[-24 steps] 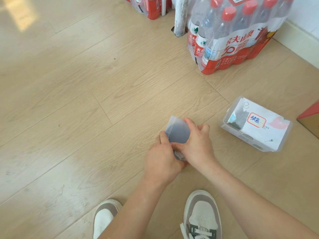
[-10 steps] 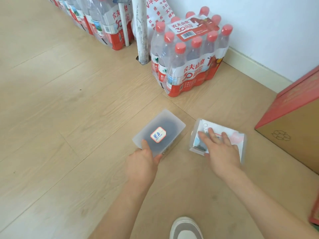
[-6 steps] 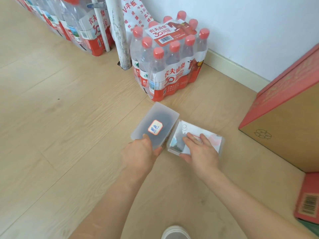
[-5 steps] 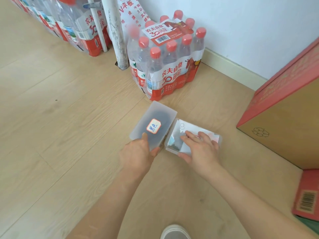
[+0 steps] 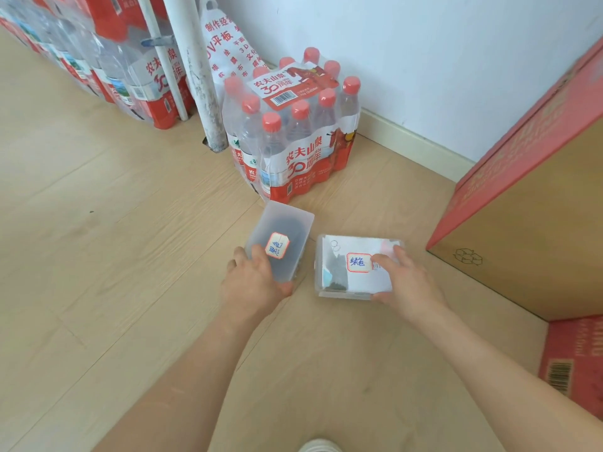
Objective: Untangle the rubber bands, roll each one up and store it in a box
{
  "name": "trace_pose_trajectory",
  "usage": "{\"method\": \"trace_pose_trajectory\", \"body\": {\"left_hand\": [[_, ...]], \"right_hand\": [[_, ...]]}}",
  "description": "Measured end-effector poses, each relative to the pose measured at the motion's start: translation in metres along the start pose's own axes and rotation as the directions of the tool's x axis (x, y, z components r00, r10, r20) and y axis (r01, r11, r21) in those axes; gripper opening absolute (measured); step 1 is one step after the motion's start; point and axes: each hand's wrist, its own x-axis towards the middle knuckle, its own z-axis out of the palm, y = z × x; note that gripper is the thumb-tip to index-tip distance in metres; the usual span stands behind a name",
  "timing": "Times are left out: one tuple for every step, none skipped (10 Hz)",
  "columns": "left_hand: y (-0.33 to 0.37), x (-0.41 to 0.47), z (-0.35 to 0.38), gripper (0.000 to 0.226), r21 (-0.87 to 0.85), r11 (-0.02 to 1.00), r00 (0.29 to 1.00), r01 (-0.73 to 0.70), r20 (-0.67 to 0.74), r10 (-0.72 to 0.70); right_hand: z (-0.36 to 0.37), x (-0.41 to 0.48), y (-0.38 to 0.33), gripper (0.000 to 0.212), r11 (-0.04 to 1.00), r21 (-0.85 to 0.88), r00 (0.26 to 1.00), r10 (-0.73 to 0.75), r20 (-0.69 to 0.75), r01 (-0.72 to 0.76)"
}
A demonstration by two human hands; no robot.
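Note:
Two small translucent plastic boxes lie side by side on the wooden floor. The left box [image 5: 284,233] carries a red-framed label and shows dark contents through its lid; my left hand [image 5: 254,282] grips its near end, thumb on top. The right box [image 5: 342,272] also has a red-framed label, with white paper and dark bands inside. My right hand [image 5: 404,282] holds its right end, fingers over the lid and thumb at the near edge. No loose rubber bands are visible.
A shrink-wrapped pack of red-capped water bottles [image 5: 293,138] stands just behind the boxes, with more packs [image 5: 130,70] and a white pole [image 5: 202,76] to the left. A large cardboard carton [image 5: 528,223] rises at right. Bare floor spreads to the left.
Both hands went from working one box together to one hand on each box. The right box has turned so its label faces me and sits a little apart from the left one.

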Motion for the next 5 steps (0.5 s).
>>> {"method": "trace_pose_trajectory", "body": {"left_hand": [[-0.019, 0.019, -0.013, 0.06, 0.036, 0.991, 0.989, -0.127, 0.082, 0.124], [-0.038, 0.032, -0.034, 0.059, 0.071, 0.956, 0.946, -0.286, 0.182, 0.269], [-0.04, 0.03, -0.036, 0.069, 0.065, 0.924, 0.922, -0.376, 0.13, 0.366], [-0.033, 0.03, -0.027, 0.073, 0.022, 0.943, 0.943, -0.333, 0.015, 0.333], [-0.031, 0.028, -0.016, 0.073, 0.083, 0.95, 0.952, -0.301, -0.03, 0.304]], "right_hand": [[-0.005, 0.006, 0.016, 0.064, 0.999, 0.012, 0.998, 0.052, -0.019, -0.051], [-0.004, 0.012, 0.022, 0.066, 0.994, 0.069, 0.994, 0.092, -0.058, -0.088], [0.0, 0.019, 0.018, 0.062, 0.991, 0.133, 0.997, 0.022, -0.077, -0.011], [-0.001, 0.021, 0.009, 0.058, 0.988, 0.145, 0.996, -0.039, -0.08, 0.051], [-0.007, 0.015, 0.006, 0.062, 0.993, 0.097, 0.998, -0.065, -0.017, 0.067]]}}
